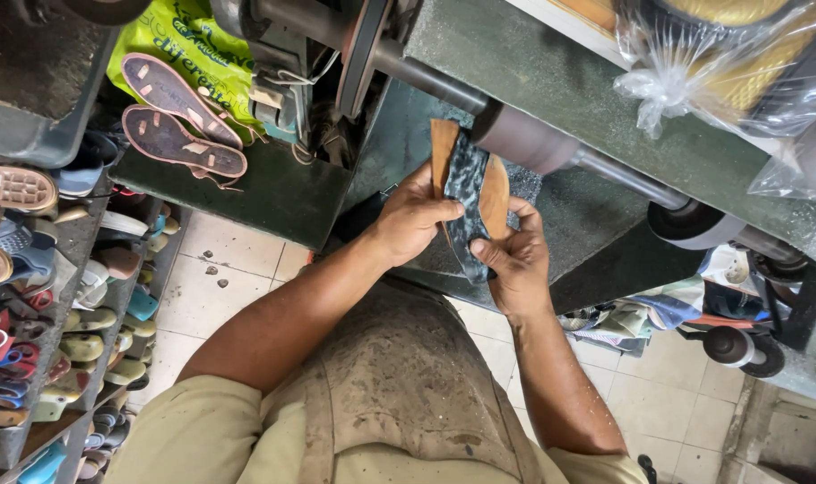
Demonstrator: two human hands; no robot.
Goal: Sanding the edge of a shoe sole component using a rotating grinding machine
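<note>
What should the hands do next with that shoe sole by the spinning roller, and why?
Probably ease the sole a little further up against the roller. Both the left hand and right hand grip it, and its top edge sits right at the roller.

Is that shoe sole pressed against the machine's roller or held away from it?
Pressed against it: both hands hold the shoe sole so its top end meets the roller.
</note>
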